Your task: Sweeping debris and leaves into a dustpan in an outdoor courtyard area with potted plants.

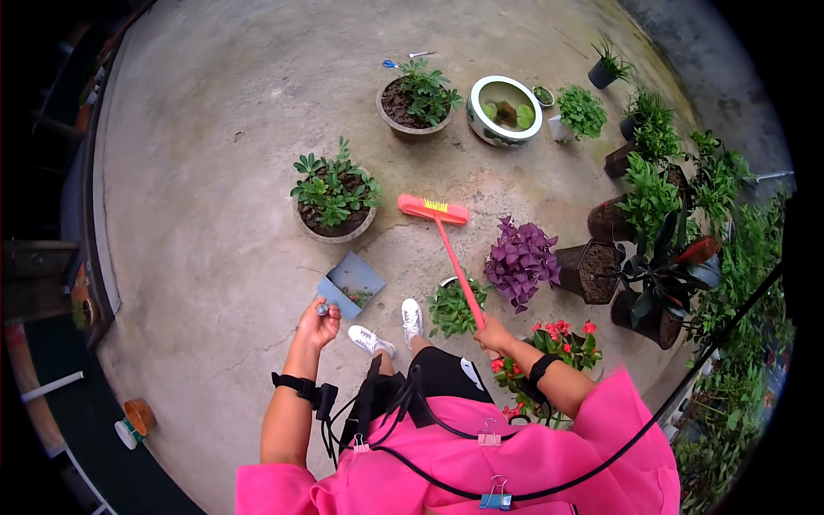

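Observation:
My left hand [318, 324] is closed round the grey handle end of a blue-grey dustpan [356, 275]. Some green and brown plant scraps [357, 296] lie inside the pan, which is just ahead of my white shoes. In my right hand [494, 334] I grip the red handle of a broom [448, 249]. Its pink-red head with yellow bristles points away from me, beyond the dustpan and to its right. Whether the broom head touches the floor I cannot tell.
Potted leafy plants stand ahead, one near [336, 199] and one farther [417, 103]. A white-rimmed bowl [505, 112] holds water and lily pads. Close on the right are a purple-leaved plant [521, 262], red flowers [562, 345] and several black pots. Blue-handled scissors [390, 64] lie far ahead.

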Available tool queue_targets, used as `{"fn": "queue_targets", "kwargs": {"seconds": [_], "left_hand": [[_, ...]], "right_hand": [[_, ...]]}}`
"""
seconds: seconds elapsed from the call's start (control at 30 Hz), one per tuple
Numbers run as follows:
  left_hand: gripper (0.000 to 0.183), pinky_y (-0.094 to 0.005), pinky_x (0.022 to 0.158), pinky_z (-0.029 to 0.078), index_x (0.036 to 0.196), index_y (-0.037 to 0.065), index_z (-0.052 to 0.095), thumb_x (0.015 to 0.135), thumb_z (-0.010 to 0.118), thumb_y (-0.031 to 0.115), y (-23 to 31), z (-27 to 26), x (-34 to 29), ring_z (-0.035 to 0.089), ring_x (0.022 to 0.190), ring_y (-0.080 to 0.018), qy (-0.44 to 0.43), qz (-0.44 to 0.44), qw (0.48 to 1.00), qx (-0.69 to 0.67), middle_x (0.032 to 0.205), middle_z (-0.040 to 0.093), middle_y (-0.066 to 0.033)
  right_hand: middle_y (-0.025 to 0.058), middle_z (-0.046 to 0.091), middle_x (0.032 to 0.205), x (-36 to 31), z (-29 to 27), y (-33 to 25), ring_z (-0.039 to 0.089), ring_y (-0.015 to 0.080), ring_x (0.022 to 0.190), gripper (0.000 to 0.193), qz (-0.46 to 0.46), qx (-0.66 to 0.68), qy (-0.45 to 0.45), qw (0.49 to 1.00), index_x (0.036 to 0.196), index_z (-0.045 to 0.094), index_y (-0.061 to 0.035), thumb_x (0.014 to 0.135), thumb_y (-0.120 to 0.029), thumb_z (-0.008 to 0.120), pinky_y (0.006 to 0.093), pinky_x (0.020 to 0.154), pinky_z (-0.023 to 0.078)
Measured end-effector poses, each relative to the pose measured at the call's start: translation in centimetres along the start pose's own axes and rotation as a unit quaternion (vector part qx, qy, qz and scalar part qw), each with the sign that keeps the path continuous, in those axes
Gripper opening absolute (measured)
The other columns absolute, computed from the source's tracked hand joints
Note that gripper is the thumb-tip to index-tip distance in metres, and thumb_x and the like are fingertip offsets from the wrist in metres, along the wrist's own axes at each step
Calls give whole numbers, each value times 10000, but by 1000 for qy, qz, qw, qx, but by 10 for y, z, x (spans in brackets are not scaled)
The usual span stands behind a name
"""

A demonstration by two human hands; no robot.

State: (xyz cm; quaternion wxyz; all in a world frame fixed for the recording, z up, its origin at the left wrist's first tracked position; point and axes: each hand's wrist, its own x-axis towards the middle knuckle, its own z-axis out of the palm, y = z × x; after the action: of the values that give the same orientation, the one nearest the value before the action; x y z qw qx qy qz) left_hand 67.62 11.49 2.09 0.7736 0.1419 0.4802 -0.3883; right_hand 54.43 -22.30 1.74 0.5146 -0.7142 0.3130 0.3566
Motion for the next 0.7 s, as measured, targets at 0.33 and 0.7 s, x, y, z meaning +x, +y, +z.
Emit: {"fn": "queue_targets", "kwargs": {"seconds": [0.33,0.7], "left_hand": [[200,-209,378,364,622,50,368,729,394,217,-2,8,10,438,454,-127,15,25,999,17,525,432,-41],[211,-205,390,381,600,66,354,741,371,222,-3,8,2,428,454,-110,-4,16,1000,26,535,411,-20]], "right_hand": [[-7,409,505,-90,19,-28,378,53,371,538,113,57,-258,958,1159,290,-109,664,-42,489,184,307,281],[202,525,692,-26,-14,-16,531,314,545,367,-158,-337,67,926,995,380,-27,636,-56,450,372,417,413]]}}
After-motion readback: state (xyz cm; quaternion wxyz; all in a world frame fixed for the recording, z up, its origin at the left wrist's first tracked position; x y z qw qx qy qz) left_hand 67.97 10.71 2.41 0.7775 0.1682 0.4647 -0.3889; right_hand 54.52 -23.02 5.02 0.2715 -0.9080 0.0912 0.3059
